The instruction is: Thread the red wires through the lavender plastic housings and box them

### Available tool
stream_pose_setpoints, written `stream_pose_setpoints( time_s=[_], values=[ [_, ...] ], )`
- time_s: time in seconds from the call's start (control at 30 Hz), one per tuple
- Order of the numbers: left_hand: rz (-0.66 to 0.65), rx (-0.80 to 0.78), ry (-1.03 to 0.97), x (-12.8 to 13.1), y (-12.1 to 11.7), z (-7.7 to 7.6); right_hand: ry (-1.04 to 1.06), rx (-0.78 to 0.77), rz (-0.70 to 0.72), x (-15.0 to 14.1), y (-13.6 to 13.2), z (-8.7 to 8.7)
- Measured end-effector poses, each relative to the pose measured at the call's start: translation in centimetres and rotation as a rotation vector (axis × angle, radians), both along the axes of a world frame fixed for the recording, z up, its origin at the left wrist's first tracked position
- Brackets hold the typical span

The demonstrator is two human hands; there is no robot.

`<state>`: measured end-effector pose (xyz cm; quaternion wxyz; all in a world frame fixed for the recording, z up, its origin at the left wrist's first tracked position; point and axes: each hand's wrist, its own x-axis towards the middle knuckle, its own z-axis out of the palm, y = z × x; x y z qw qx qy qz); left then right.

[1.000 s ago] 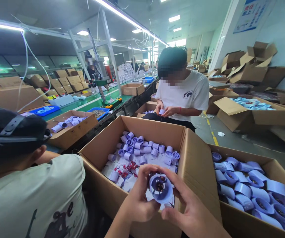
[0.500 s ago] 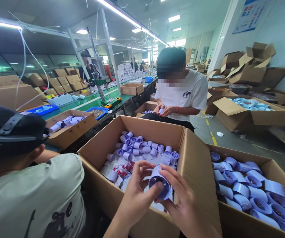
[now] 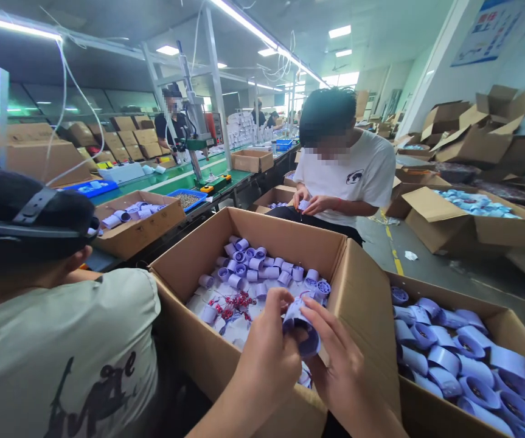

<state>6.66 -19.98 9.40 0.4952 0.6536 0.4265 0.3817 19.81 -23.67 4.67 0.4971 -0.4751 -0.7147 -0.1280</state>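
Observation:
A pale purple plastic cylinder [image 3: 308, 345] is held between my two hands above the near side of a large cardboard box [image 3: 189, 337]. Its open end faces me. My left hand [image 3: 269, 356] is closed on its left side, the thumb reaching into the opening. On the right side, the fingers of my right hand [image 3: 340, 359] wrap round the wall, fingertips at the top. Beyond my hands, several similar cylinders [image 3: 256, 264] lie inside the box, beside a cluster of small red parts with thin wires [image 3: 235, 304].
To the right stands a second box of larger purple cylinders [image 3: 445, 362]. A person in a white shirt [image 3: 367, 167] sits opposite, handling a small part. Another person wearing a cap [image 3: 61, 340] is close on my left. A green workbench [image 3: 171, 182] runs behind.
My left hand has turned and its fingers have curled more tightly, with the thumb deeper in the cylinder. The view has shifted slightly, moving the surroundings to the right.

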Motion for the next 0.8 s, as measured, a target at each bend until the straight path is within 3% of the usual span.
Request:
stream_pose_setpoints(
  time_s=[0.1, 0.23, 0.37, 0.5, 0.67, 0.8],
  values=[
    [0.0, -0.101, -0.16, 0.8, 0.0, -0.1, -0.02, 0.021, -0.032, 0.2, 0.0, 0.0],
    [-0.093, -0.31, -0.416, 0.8, 1.1, -0.5, -0.073, 0.04, -0.086, 0.1, -0.2, 0.2],
    [-0.203, -0.415, -0.463, 0.6, 2.3, -0.2, -0.134, 0.059, -0.18, 0.1, -0.4, 0.5],
    [-0.164, -0.328, -0.353, 1.4, 2.0, -0.1, -0.173, 0.054, -0.208, 0.7, -0.1, 0.4],
    [-0.045, -0.086, -0.178, 2.8, 1.2, -1.3, -0.184, 0.066, -0.185, 1.6, 0.4, -0.1],
    [-0.089, -0.098, -0.157, 2.3, 1.8, -1.2, -0.18, 0.085, -0.13, 1.9, 0.8, -0.2]
  ],
)
